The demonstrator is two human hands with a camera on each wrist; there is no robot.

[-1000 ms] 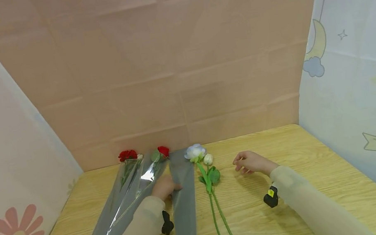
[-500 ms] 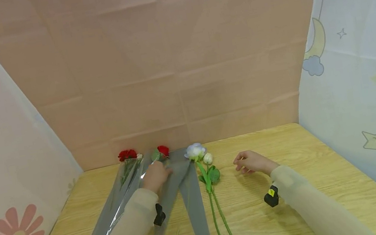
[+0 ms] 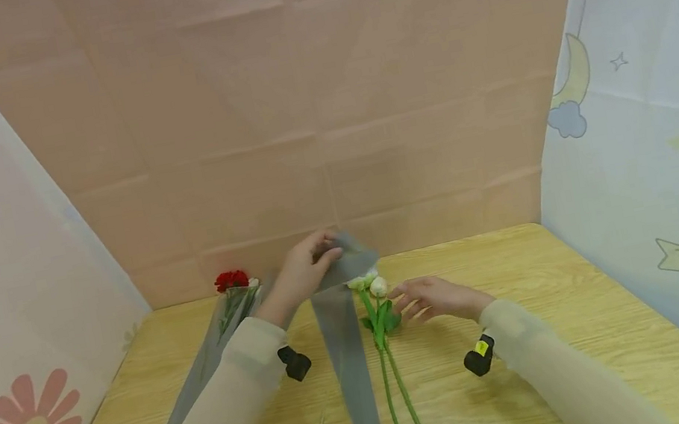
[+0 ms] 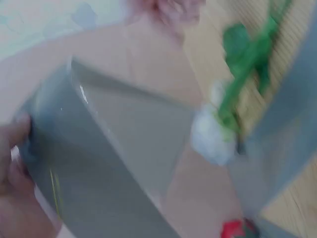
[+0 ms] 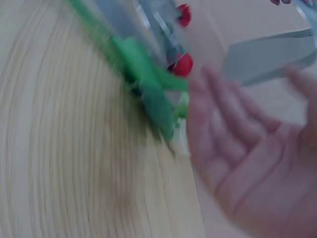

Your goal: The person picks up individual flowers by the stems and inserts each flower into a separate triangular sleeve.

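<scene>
I have the grey film [image 3: 352, 268] pinched in my left grip [image 3: 304, 271], thumb against fingers, raised so it partly hides the pale flower [image 4: 213, 139] near the bench [image 3: 537, 328]'s far edge. My right grip [image 3: 434, 295] is empty, fingers loosely spread beside the white bud [image 3: 378, 287]. I judge this as shifting the film; the next move calls for a light pinch, without dragging the green stems [image 3: 390, 392].

Wrapped flowers [image 3: 231, 280] left on table [image 3: 455, 404]; loose flowers [image 3: 380, 337] right of plastic strip [image 3: 348, 362]; backdrop [image 3: 319, 94] behind
</scene>
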